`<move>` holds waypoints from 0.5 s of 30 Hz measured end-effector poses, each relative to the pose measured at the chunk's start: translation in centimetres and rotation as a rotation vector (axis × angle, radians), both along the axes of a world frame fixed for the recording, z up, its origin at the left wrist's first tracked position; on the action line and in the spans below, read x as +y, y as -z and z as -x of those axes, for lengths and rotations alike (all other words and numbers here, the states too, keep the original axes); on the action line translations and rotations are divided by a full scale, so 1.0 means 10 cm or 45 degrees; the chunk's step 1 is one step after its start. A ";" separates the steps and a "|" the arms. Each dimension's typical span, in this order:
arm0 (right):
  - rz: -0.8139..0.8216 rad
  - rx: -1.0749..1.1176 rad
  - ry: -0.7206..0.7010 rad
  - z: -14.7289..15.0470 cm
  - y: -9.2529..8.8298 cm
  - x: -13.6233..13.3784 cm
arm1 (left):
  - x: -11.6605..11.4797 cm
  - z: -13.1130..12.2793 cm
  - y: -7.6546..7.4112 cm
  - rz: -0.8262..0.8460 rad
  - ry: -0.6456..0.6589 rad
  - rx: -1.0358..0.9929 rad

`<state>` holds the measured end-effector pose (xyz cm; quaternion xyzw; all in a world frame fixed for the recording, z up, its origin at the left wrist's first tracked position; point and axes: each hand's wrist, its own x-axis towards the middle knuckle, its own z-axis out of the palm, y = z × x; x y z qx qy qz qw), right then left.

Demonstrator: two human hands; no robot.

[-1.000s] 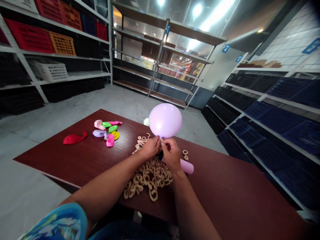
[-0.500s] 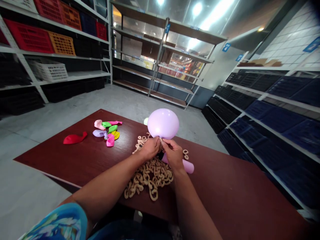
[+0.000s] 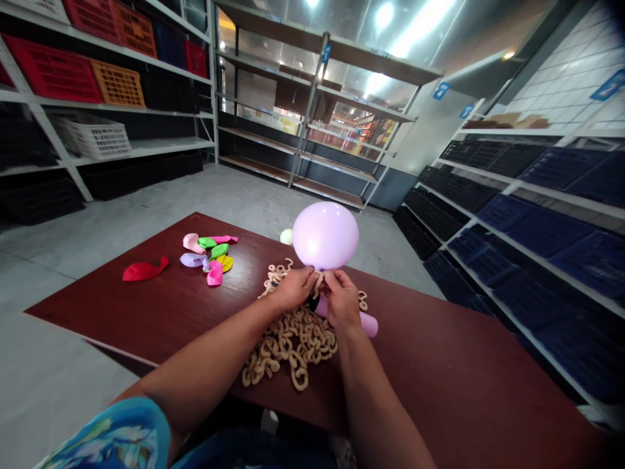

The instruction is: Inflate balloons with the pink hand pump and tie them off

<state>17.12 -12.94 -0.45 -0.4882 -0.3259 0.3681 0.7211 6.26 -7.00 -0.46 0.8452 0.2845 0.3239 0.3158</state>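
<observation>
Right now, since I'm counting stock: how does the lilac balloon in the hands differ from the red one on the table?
The lilac balloon is inflated and round; the red balloon is limp and flat. The lilac balloon is pinched at its neck by left hand and right hand; the red balloon lies untouched on the table. Both are plain, single-coloured.

1 head-worn camera looks forward and down, close over the table [image 3: 170,306].
</observation>
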 end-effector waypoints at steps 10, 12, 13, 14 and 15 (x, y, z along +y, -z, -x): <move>-0.083 -0.163 0.246 -0.01 -0.06 -0.01 | -0.14 -0.01 -0.11 0.329 0.333 -0.039; -0.062 -0.141 0.243 0.00 -0.05 -0.02 | -0.17 0.01 -0.15 0.499 0.461 -0.052; -0.053 -0.124 0.231 0.00 -0.05 -0.02 | -0.19 0.02 -0.17 0.584 0.518 -0.054; -0.048 -0.112 0.223 -0.01 -0.04 -0.02 | -0.19 0.02 -0.18 0.644 0.563 -0.051; -0.043 -0.113 0.222 -0.01 -0.04 -0.02 | -0.19 0.02 -0.18 0.656 0.581 -0.047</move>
